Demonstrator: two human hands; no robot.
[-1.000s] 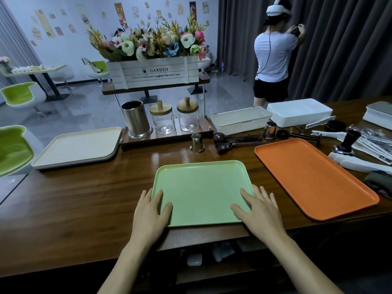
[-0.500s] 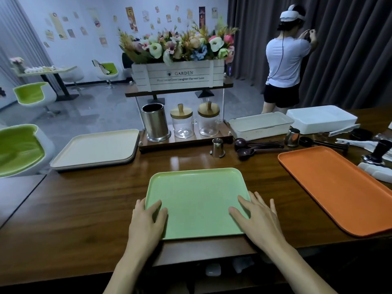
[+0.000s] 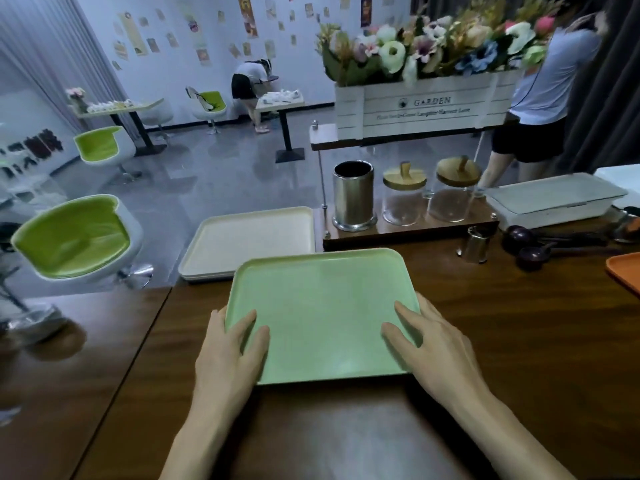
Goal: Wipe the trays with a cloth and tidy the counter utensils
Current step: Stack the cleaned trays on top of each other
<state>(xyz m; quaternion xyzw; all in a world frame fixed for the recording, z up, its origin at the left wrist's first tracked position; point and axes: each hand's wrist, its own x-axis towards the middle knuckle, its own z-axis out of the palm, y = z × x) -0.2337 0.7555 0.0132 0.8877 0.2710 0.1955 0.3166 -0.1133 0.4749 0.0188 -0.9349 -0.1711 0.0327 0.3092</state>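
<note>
With the left hand (image 3: 225, 355) and right hand (image 3: 440, 351) spread flat over its near corners, the green tray (image 3: 322, 317) at frame centre has shifted up the worktop (image 3: 519, 341) toward the cream trays (image 3: 249, 240) (no cloth visible), so this looks like stacking rather than wiping.

green tray (image 3: 322, 313) flat, near counter (image 3: 526, 341) edge | cream tray (image 3: 249, 237) flat, just behind-left | orange tray (image 3: 625, 271) far right
</note>
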